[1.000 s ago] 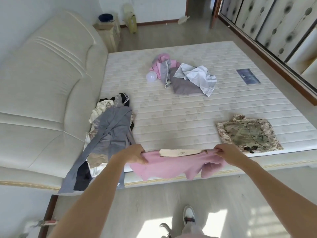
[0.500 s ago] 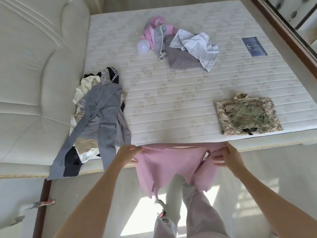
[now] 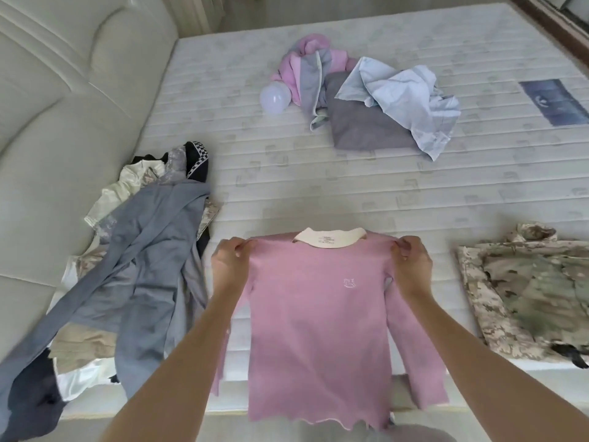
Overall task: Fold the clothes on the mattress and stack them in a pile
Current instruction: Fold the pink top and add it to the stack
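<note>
A pink long-sleeved shirt (image 3: 318, 317) with a cream collar is spread front-up over the near edge of the white mattress (image 3: 287, 173). My left hand (image 3: 228, 266) pinches its left shoulder and my right hand (image 3: 412, 266) pinches its right shoulder. The hem hangs past the mattress edge, and the sleeves trail down at both sides. A folded camouflage garment (image 3: 526, 298) lies to the right. An unfolded heap topped by a grey garment (image 3: 143, 266) lies to the left.
Farther back lies a second heap of pink, grey and pale blue clothes (image 3: 366, 103) with a white bulb-like ball (image 3: 274, 97) beside it. A cream padded headboard (image 3: 63, 122) runs along the left. A blue label (image 3: 554, 102) marks the mattress at right.
The bunched pink shirt has been lifted from below the mattress edge, opened out and laid flat on the mattress, collar away from me. The view has tilted down and closer.
</note>
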